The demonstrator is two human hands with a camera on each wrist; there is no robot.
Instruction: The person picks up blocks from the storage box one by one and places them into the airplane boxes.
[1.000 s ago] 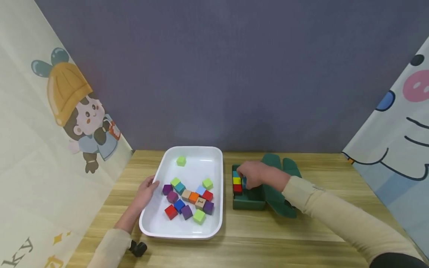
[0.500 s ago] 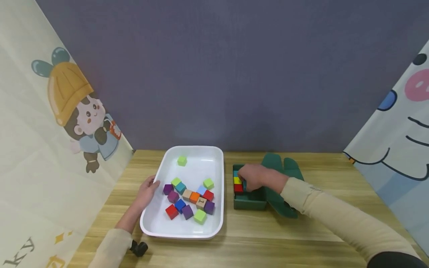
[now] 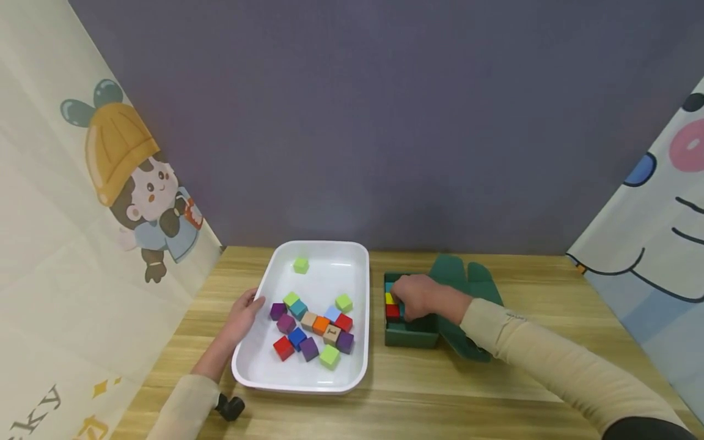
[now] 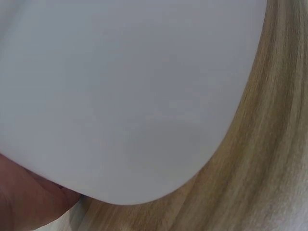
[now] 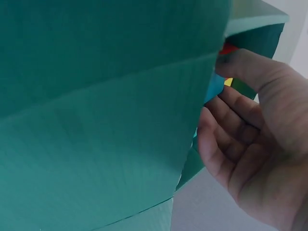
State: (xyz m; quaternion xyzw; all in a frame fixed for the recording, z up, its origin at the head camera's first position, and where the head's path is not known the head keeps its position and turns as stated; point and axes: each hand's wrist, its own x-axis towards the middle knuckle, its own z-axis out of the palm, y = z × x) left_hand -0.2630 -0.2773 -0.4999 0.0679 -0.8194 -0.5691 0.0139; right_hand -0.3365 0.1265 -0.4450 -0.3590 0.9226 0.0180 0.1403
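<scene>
A white tray (image 3: 352, 385) lies on the table, with several coloured cubes such as an orange cube (image 3: 321, 326) and a red cube (image 3: 283, 348) inside it. My left hand (image 3: 242, 318) grips the tray's left rim, thumb over the edge; its fingers are mostly hidden. To the right stands an open green box (image 3: 409, 340) holding a row of cubes along its left wall: teal, a yellow cube (image 3: 389, 299) and a red cube (image 3: 392, 311). Inside the box, my right hand (image 3: 420, 296) pinches a blue cube (image 5: 215, 87) between thumb and fingers, beside that row.
The box's green lid flaps (image 3: 456, 272) fold out to the right, partly under the right forearm. A dark grey wall (image 3: 385, 122) closes off the table's far edge. Printed cloths (image 3: 55, 214) hang at both sides.
My right hand has shifted slightly toward the near end of the box, bringing the blue cube beside the red one. The left hand stays on the tray's rim. The head view has shifted a little.
</scene>
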